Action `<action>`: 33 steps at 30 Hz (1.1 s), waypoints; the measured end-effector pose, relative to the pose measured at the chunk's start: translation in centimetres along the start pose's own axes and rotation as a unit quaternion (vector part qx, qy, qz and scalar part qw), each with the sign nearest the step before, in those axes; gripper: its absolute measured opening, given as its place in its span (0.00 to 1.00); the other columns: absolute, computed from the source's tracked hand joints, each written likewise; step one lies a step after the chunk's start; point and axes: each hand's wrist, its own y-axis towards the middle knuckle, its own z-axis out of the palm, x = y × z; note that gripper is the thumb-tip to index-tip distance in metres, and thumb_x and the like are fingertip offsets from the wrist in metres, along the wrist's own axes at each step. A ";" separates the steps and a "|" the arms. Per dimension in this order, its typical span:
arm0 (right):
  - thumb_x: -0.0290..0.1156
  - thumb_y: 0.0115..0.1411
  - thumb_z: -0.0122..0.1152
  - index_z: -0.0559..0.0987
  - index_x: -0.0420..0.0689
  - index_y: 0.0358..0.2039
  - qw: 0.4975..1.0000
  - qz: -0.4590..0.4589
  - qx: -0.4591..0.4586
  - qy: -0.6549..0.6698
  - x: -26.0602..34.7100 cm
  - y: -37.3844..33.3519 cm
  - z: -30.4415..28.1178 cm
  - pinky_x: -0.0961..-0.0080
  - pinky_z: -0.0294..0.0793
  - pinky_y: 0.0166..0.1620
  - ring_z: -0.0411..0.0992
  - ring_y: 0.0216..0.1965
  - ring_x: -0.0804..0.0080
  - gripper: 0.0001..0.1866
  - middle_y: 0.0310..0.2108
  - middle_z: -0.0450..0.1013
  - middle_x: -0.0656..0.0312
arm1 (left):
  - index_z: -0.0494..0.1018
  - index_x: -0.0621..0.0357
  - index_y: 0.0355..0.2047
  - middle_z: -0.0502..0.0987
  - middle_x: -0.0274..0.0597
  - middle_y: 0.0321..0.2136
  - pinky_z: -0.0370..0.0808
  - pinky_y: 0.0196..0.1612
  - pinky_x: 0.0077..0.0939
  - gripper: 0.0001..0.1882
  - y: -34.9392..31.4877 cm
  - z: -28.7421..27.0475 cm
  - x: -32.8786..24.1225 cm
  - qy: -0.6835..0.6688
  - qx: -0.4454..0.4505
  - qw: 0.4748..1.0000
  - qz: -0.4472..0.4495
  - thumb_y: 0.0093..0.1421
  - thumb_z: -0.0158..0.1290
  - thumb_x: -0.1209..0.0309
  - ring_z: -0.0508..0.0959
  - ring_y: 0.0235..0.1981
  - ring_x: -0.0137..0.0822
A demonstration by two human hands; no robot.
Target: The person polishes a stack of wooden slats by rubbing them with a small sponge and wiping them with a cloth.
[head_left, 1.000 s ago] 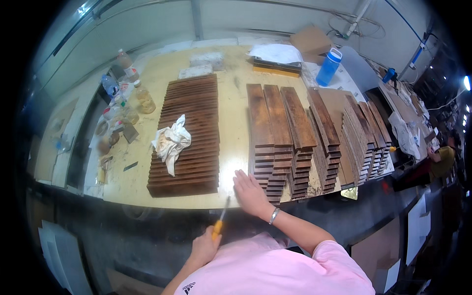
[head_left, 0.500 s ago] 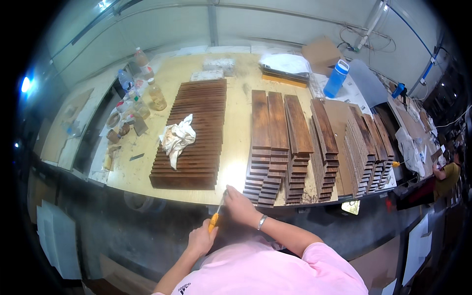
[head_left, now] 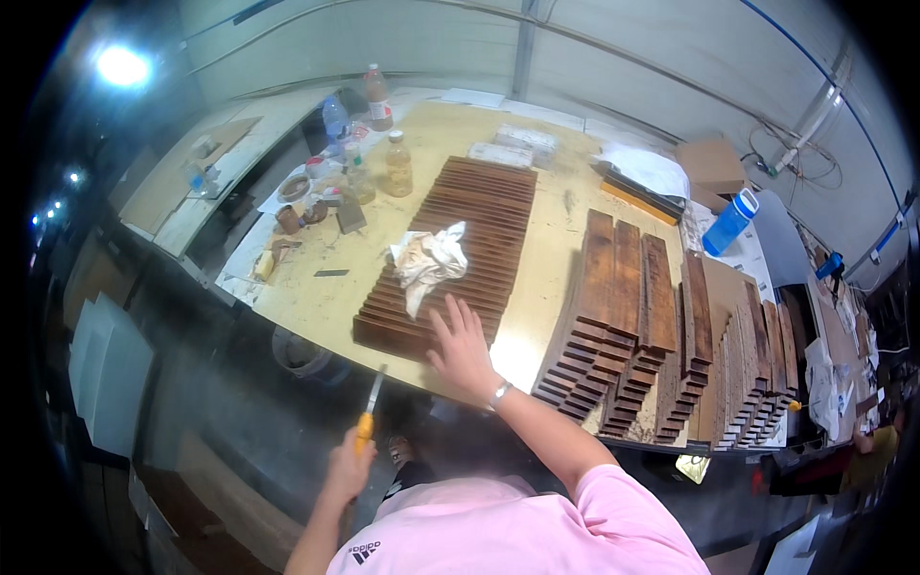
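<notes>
My left hand (head_left: pixel 351 467) is closed round a yellow-handled tool (head_left: pixel 365 426) with a narrow flat metal blade; whether it is a scraper or a chisel I cannot tell. Its blade points up, just off the table's front edge. My right hand (head_left: pixel 464 351), fingers spread, reaches over the near right end of a long row of dark brown wooden strips (head_left: pixel 484 216) set side by side. Whether the fingertips touch the wood is unclear. A crumpled, stained white cloth (head_left: pixel 431 259) lies on the strips, just beyond my fingers.
Stepped stacks of brown boards (head_left: pixel 613 287) stand at the right, beside a blue bottle (head_left: pixel 730 222). Plastic bottles (head_left: pixel 399 165) and small containers (head_left: pixel 293 189) crowd the left of the table (head_left: pixel 307 311). Wrapped white blocks (head_left: pixel 500 154) sit behind the strips.
My right hand has left the blade's tip and spread its fingers over the strips. The left hand has lowered with the tool. The whole view has swung left and tilted.
</notes>
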 end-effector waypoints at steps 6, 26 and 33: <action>0.52 0.59 0.66 0.61 0.57 0.72 0.991 0.104 0.043 -0.074 -0.6 9.0 5.9 0.30 0.48 0.69 0.46 0.73 0.32 0.43 0.75 0.46 0.45 | 0.71 0.66 0.53 0.83 0.45 0.27 0.81 0.36 0.30 0.17 5.7 -7.6 5.3 -0.070 -0.007 0.996 -0.063 0.72 0.50 0.65 0.84 0.28 0.35; 0.56 0.63 0.58 0.57 0.58 0.74 0.958 0.175 0.092 -0.206 0.0 10.1 9.9 0.27 0.46 0.68 0.50 0.71 0.32 0.42 0.75 0.47 0.46 | 0.72 0.62 0.47 0.82 0.47 0.25 0.78 0.39 0.46 0.21 26.8 -8.7 7.4 0.023 0.129 0.990 0.051 0.71 0.46 0.55 0.83 0.30 0.52; 0.59 0.61 0.60 0.58 0.57 0.73 0.965 0.172 0.069 -0.184 0.2 10.0 9.6 0.28 0.43 0.69 0.46 0.72 0.31 0.45 0.76 0.44 0.46 | 0.71 0.62 0.47 0.82 0.46 0.24 0.78 0.37 0.45 0.21 27.9 -9.2 7.8 -0.018 0.141 0.988 0.056 0.72 0.46 0.55 0.84 0.28 0.49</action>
